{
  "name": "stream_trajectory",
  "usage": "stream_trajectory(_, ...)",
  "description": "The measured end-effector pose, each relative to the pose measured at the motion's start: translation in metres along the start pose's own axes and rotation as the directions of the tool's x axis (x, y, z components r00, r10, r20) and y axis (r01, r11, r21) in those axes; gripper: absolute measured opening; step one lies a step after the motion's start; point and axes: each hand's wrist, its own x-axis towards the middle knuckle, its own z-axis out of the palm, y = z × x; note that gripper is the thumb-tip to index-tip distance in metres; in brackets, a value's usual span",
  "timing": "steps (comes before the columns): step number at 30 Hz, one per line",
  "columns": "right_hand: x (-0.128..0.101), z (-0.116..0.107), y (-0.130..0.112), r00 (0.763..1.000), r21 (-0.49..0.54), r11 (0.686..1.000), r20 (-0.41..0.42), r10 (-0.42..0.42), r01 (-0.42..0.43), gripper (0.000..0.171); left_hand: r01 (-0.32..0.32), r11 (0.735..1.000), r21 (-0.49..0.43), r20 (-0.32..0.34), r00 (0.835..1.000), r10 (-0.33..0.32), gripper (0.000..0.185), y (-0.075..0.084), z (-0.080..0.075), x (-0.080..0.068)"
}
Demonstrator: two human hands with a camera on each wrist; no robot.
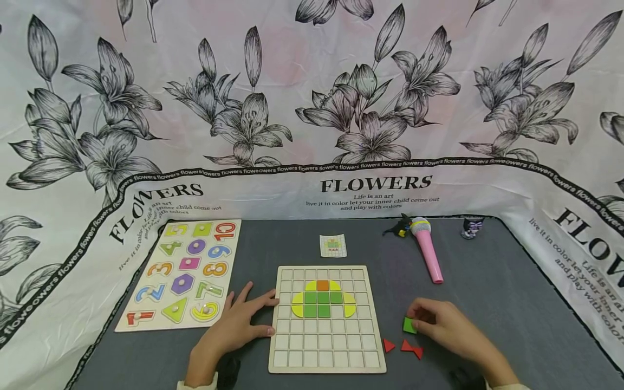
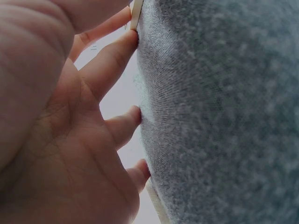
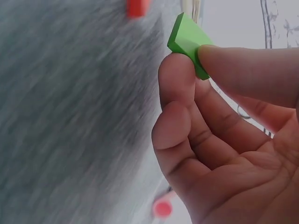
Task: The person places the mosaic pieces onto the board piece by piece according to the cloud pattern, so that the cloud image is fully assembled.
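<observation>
Between thumb and fingertips, my right hand (image 1: 446, 325) pinches a green square tile (image 1: 409, 325); the right wrist view shows this green tile (image 3: 190, 41) tilted in the grip. Several red triangle pieces (image 1: 388, 345) lie on the table just below that hand. My left hand (image 1: 239, 319) spreads its fingers, with thumb and index fingertip at the left edge of a wooden grid board (image 1: 326, 346). On the board's upper half sit green squares (image 1: 323, 298), an orange square (image 1: 323, 285) and rounded yellow pieces (image 1: 349, 305). In the left wrist view, fingertips touch the grey cloth.
A number-and-shape puzzle board (image 1: 168, 265) lies at the left, beside my left hand. Behind the grid board is a small pattern card (image 1: 333, 246). A pink toy microphone (image 1: 429, 252), a black figurine (image 1: 401, 226) and another small figurine (image 1: 472, 228) are at the back right.
</observation>
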Motion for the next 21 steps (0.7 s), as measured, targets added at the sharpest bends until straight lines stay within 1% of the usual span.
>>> stream_trajectory(8, 0.023, 0.014, -0.014, 0.995, 0.047, 0.994, 0.018, -0.094, 0.094, 0.01, -0.01, 1.0, 0.004, -0.013, 1.0, 0.01, 0.072, -0.001, 0.001, 0.001)
stream_trajectory(11, 0.031, 0.019, -0.02, 0.995, 0.056, 0.994, 0.035, -0.095, 0.093, 0.011, -0.015, 1.0, 0.005, -0.023, 1.0, 0.015, 0.073, 0.0, 0.001, 0.001)
stream_trajectory(16, 0.044, 0.028, -0.032, 0.994, 0.059, 0.994, 0.06, -0.094, 0.091, 0.013, -0.003, 1.0, 0.001, -0.009, 1.0, 0.003, 0.073, 0.0, 0.001, 0.0)
stream_trajectory(21, 0.057, 0.037, -0.044, 0.992, 0.06, 0.993, 0.067, -0.106, 0.103, 0.011, 0.004, 1.0, 0.008, -0.007, 1.0, -0.004, 0.074, 0.0, 0.0, 0.0)
